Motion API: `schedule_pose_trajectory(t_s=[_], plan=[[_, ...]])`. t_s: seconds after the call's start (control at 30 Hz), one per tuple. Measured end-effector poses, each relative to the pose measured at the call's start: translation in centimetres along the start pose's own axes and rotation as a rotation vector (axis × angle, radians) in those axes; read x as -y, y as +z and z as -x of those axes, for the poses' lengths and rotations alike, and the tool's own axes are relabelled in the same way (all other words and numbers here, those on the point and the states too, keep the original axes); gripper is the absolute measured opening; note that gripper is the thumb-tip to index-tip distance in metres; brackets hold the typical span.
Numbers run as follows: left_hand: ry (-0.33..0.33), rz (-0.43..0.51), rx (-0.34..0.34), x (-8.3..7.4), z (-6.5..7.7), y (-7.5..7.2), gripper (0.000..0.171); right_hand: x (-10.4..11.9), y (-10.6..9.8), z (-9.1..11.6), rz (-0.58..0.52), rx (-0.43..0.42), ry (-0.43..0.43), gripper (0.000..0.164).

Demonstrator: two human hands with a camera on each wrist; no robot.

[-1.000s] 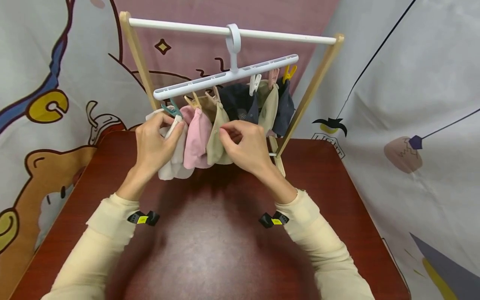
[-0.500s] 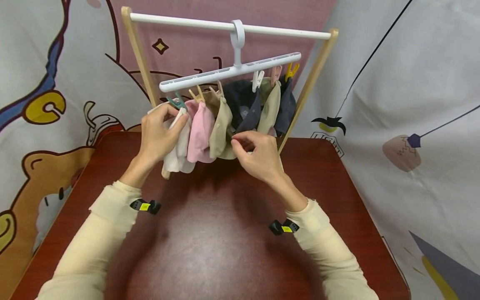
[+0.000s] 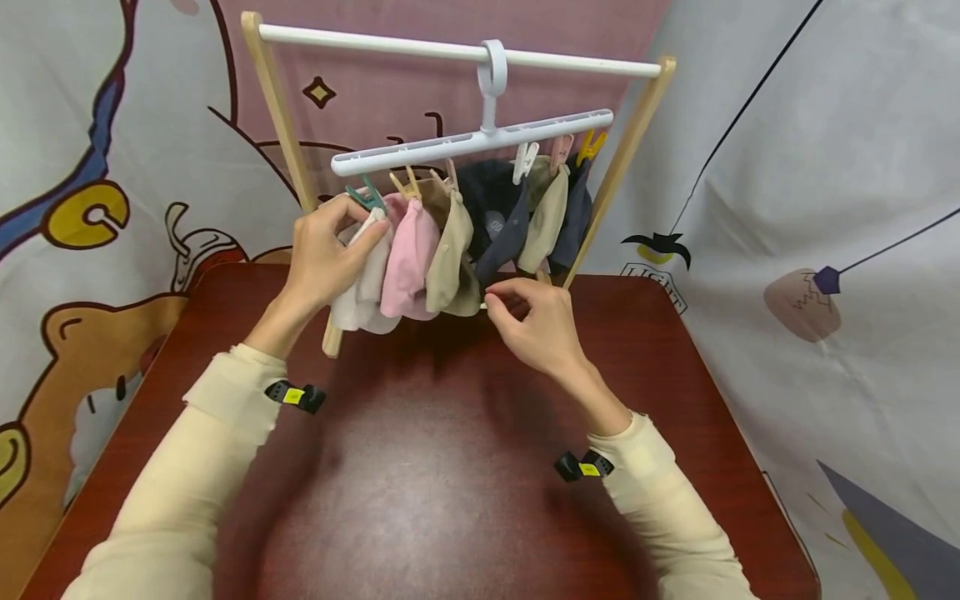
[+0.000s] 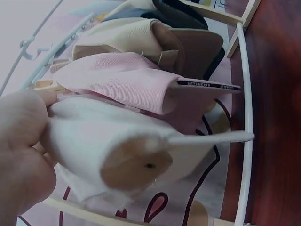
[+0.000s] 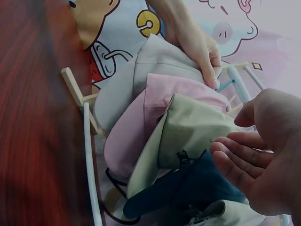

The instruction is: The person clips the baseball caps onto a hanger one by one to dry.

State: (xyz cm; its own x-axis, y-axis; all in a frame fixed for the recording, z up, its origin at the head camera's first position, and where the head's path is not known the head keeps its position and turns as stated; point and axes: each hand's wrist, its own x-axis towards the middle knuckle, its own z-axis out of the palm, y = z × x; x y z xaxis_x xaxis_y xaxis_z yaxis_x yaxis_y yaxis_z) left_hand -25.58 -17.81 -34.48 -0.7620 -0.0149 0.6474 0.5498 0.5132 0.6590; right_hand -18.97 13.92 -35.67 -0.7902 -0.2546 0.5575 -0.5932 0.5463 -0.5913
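Observation:
My left hand (image 3: 326, 258) pinches the white cap (image 3: 360, 310) near its top edge, just below a teal clothespin (image 3: 367, 198). In the left wrist view the white cap (image 4: 103, 136) hangs with its brim toward the rack's lower bar. My right hand (image 3: 540, 325) hovers below the navy cap (image 3: 504, 237), fingers relaxed and holding nothing. Between the hands hang a pink cap (image 3: 410, 262) and a khaki cap (image 3: 448, 258). Another khaki cap (image 3: 546, 221) and a dark cap (image 3: 576, 217) hang farther right. All are clipped to a tilted white hanger (image 3: 420, 151), lower at its left end.
A rack with wooden posts (image 3: 281, 117) and a white rail (image 3: 375, 41) carries the hanger by its hook (image 3: 492, 71). It stands at the back of the dark red table (image 3: 405, 500). Printed cloth (image 3: 787, 208) hangs behind and beside the table.
The hanger's hook has slid right along the rail, and the caps have shifted right with it. My left hand has moved right, still pinching the white cap. My right hand has moved right and down, away from the khaki cap.

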Motion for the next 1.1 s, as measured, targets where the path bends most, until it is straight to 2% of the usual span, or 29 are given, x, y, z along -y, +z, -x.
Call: schedule_pose_trajectory(t_s=[0.2,0.43,0.63,0.8,0.93,1.1], plan=[[-0.031,-0.023,-0.003,0.6,-1.0,-0.5,0.021,-0.8,-0.5,0.9,0.020,0.019,0.031,0.015],[-0.102,-0.089,-0.071,1.0,-2.0,-0.9,0.023,-1.6,-1.1,2.2,0.025,0.073,0.061,0.015],[-0.098,-0.102,-0.104,1.5,-1.4,-1.0,0.031,-2.4,-1.4,3.5,0.043,0.117,0.042,0.017],[-0.013,-0.108,-0.161,1.8,0.5,-1.0,0.049,-3.2,-1.7,4.6,0.068,0.158,0.015,0.020],[0.131,-0.099,-0.235,1.7,2.4,-0.8,0.056,-3.8,-1.9,5.3,0.092,0.182,-0.013,0.023],[0.323,-0.110,-0.290,0.8,5.0,-0.5,0.050,-4.7,-2.0,6.1,0.109,0.197,-0.029,0.029]])
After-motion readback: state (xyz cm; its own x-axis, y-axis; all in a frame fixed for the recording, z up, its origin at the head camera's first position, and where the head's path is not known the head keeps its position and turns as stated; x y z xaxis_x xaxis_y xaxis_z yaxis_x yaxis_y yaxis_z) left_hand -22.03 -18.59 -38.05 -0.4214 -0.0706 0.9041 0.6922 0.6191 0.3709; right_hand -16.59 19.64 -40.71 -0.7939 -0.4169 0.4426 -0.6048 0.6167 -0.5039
